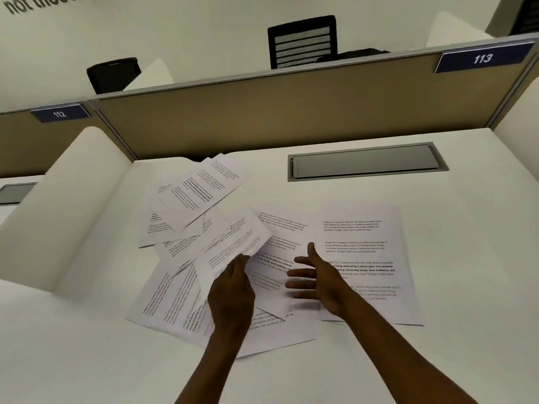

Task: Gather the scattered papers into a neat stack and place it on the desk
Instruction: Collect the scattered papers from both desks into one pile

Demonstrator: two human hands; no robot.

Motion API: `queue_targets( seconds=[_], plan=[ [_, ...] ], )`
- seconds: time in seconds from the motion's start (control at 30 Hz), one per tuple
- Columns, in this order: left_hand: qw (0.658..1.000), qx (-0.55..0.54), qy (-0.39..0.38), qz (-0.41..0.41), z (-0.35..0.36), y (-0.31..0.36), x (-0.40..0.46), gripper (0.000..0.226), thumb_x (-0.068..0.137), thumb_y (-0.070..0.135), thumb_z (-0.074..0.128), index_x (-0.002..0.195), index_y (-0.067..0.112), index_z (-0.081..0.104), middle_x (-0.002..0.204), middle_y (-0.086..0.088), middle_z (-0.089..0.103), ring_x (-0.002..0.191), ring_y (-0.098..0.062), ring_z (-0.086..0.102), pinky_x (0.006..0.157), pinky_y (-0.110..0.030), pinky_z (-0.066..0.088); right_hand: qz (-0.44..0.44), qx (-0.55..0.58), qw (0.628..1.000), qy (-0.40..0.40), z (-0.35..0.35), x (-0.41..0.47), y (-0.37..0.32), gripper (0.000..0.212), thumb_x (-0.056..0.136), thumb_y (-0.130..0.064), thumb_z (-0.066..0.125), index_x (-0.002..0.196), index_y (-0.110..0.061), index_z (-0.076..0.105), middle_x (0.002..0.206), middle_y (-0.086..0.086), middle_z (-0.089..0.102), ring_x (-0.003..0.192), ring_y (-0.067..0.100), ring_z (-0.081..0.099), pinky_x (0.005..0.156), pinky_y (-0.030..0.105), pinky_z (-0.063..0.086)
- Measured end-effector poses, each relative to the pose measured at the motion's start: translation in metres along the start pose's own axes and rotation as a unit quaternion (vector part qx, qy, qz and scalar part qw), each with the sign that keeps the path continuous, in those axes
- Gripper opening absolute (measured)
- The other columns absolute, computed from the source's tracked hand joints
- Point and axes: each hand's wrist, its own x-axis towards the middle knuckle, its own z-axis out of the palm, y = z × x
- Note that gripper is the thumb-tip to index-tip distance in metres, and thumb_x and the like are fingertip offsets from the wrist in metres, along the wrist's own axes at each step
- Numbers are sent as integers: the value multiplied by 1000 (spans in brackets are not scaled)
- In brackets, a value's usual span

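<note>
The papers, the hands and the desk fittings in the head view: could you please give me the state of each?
papers: scattered, overlapping, unstacked
lifted sheet: tilted, pinched at its near edge
left hand: shut on the lifted sheet
right hand: open, fingers spread over the papers
cable hatch: lid closed
desk: bearing the papers

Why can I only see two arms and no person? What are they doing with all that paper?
The camera sits on the person's head, looking down, so you see only their arms. There is just this one picture. In front is a white desk with printed papers scattered all over it. The left hand pinches one sheet with its fingers, lifting it. The right hand is open above the papers, holding nothing. Behind is a brown divider wall with number signs 112 and 113, and black chairs beyond it.
</note>
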Motion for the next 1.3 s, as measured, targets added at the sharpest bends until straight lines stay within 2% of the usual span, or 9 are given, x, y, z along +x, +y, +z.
queue_targets(
  seconds=[0.13,0.23,0.37,0.47,0.63,0.93,1.13,1.23,1.3],
  plan=[
    [997,-26,-8,69,7,12,-40,42,75,-7,74,114,10,75,115,-9,75,101,-30,73,83,-40,61,59,27,997,-46,8,11,-8,81,75,-79,56,120,-13,65,113,23,72,101,45,70,80,58,58],
    [989,-38,-43,138,9,19,-66,52,61,-10,84,107,13,78,112,-7,76,98,-27,74,85,-43,60,25,-15,999,-39,8,12,-13,41,90,-32,64,125,-10,63,120,21,70,104,40,69,87,54,57],
    [982,-115,-69,131,7,21,-83,44,82,27,78,124,24,69,132,2,67,122,-16,63,104,-42,51,-59,-105,992,25,-10,-1,-17,45,88,5,60,127,-18,59,105,1,76,86,23,76,64,35,61],
    [980,-188,-67,7,5,16,-74,53,92,59,53,138,32,55,147,9,53,139,-8,44,115,-30,36,-119,-75,989,56,-39,-18,-25,49,87,6,63,121,-29,60,96,-10,78,83,18,76,60,30,61],
    [965,-117,-108,-208,28,-25,-42,65,94,54,52,150,24,42,159,-5,36,150,-25,24,122,-45,23,-187,-19,971,145,-102,-48,-40,50,87,3,64,122,-32,62,108,-5,76,93,26,75,70,42,63],
    [954,0,-228,-195,66,-53,14,93,86,63,57,158,20,17,162,-16,23,147,-37,23,118,-52,23,-194,-117,914,338,-151,-47,-6,59,88,5,64,141,-17,47,129,16,64,115,36,61,97,47,49],
    [949,20,-233,-212,67,-58,28,112,74,65,70,158,18,14,151,-16,37,134,-36,37,107,-51,32,-193,-376,757,498,-129,-45,10,85,78,-18,79,149,-4,34,140,29,43,127,47,40,101,58,40],
    [941,9,-245,-235,65,-59,34,121,68,64,76,158,18,10,151,-18,36,135,-38,38,108,-52,29,-299,-428,703,483,-104,-44,11,74,76,-17,80,141,-4,47,133,25,49,122,44,44,96,56,42],
    [934,-11,-251,-254,64,-60,36,124,67,59,80,159,18,8,151,-18,37,137,-38,37,110,-53,26,-336,-407,747,404,-76,-41,16,66,77,-16,79,137,-10,52,125,16,57,110,34,58,92,47,50]
  ],
)
